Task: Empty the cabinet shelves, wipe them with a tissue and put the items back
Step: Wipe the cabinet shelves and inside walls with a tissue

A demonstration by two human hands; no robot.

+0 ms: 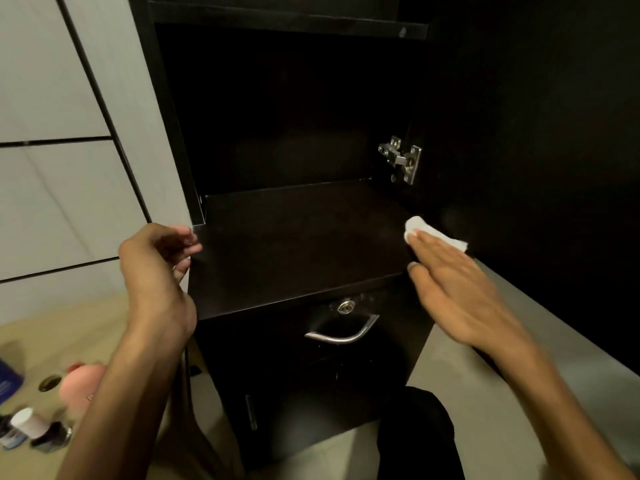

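Note:
The dark cabinet shelf point(294, 244) in front of me is bare. My right hand point(453, 289) lies flat at the shelf's right front corner, fingers pressing a white tissue point(420, 227) onto the surface. My left hand point(156, 268) hovers at the shelf's left front corner, fingers loosely curled and apart, holding nothing. An upper shelf point(287, 20) shows at the top edge, dark inside. Several removed items sit on the floor at lower left: a pink container point(78, 386), small bottles point(31, 427) and a blue object point(8, 379).
The open cabinet door point(536, 133) stands to the right, held by a metal hinge point(401, 157). Below the shelf is a drawer with a lock point(344, 307) and a chrome handle point(343, 332). A white panelled wall point(69, 133) is on the left.

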